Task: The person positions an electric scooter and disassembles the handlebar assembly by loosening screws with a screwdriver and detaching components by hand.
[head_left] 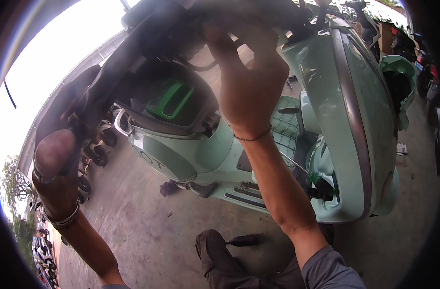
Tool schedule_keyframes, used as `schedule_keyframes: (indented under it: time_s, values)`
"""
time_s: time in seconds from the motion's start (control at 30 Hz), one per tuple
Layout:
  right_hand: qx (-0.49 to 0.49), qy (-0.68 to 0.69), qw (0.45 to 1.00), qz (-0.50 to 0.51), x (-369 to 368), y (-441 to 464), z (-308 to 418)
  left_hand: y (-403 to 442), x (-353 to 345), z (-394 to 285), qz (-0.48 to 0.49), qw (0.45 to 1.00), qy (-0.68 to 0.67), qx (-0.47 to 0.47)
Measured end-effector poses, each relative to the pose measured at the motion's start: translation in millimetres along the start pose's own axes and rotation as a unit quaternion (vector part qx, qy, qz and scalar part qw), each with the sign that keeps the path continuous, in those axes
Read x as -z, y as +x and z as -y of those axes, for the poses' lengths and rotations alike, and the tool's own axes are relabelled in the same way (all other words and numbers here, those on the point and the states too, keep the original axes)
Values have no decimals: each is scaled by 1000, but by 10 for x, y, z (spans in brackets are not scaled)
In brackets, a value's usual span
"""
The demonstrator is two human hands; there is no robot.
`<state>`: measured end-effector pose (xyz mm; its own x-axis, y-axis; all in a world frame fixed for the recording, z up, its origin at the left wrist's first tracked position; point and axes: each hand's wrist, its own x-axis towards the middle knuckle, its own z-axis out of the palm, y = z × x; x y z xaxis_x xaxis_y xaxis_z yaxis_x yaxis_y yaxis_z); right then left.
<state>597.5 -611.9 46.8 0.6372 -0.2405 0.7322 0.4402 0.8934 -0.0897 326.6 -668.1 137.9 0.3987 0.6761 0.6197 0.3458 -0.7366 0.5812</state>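
Observation:
My left hand (56, 159), with bracelets at the wrist, is closed round a long dark part (102, 86) at the upper left. My right hand (253, 86) is raised to the dark parts at the top, its thumb and fingers bent inward. Haze and shadow hide its fingertips and anything they hold. Beyond my hands stands a mint-green scooter (205, 156) with a black seat area bearing a green panel (172, 99). A screwdriver (321, 185) with a green and black handle rests against the scooter's body, below my right forearm.
A dark tool-like object (245, 240) lies on the concrete floor (147, 236) by my knee. A crumpled dark cloth (169, 188) is under the scooter. More motorbikes stand in rows at the left (45, 255) and right. A loose green body panel (402, 86) is at the right.

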Motion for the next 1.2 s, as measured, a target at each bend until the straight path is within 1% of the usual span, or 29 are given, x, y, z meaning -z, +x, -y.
schedule_keyframes:
  time_s: [0.1,0.17,0.2,0.27,0.3,0.33,0.4,0.5,0.57,0.6,0.67,0.7,0.73,0.8,0.9,1.0,1.1,1.13,1.2]
  values:
    - [25,-24,999,4,17,4,-7,1,43,30,5,1000,6,8]
    - [-4,-69,997,15,46,-3,36,-9,-30,-17,3,1000,5,-3]
    - [-1,-71,997,23,60,-5,63,11,-20,0,19,1000,-2,-19]
    - [-74,-27,997,23,73,4,99,53,-1,34,51,997,-16,-49]
    - [-70,-31,997,31,78,8,87,13,30,62,26,999,38,-19]
    - [-58,-24,998,26,79,8,67,15,54,78,11,998,60,-9]
    - [-43,-17,999,26,76,14,57,28,52,102,-2,997,69,-15]
    - [-55,-17,998,38,85,17,66,43,10,110,-11,997,70,-25]
    - [15,-68,997,35,90,27,19,66,-47,135,-12,997,74,-30]
    - [14,-72,997,40,93,45,-2,78,-70,149,-13,997,74,-30]
    - [103,-78,991,30,82,82,-20,83,-115,163,-14,996,81,-33]
    - [102,-79,991,33,77,83,3,83,-100,163,-15,996,80,-32]
    - [68,-68,994,44,74,81,33,75,-106,168,-14,996,84,-32]
    - [35,-59,996,58,74,72,-4,87,-140,179,-14,996,86,-32]
    - [82,-15,996,40,61,64,-136,78,-191,190,-9,995,90,-33]
    - [81,-19,996,46,46,61,-113,94,-205,190,-8,996,89,-31]
    - [38,29,998,28,21,52,-116,91,-207,201,-11,996,86,-31]
    - [59,-15,997,43,38,59,-129,94,-201,203,-14,996,85,-32]
    - [80,-59,993,57,35,71,-133,113,-167,198,-14,996,83,-34]
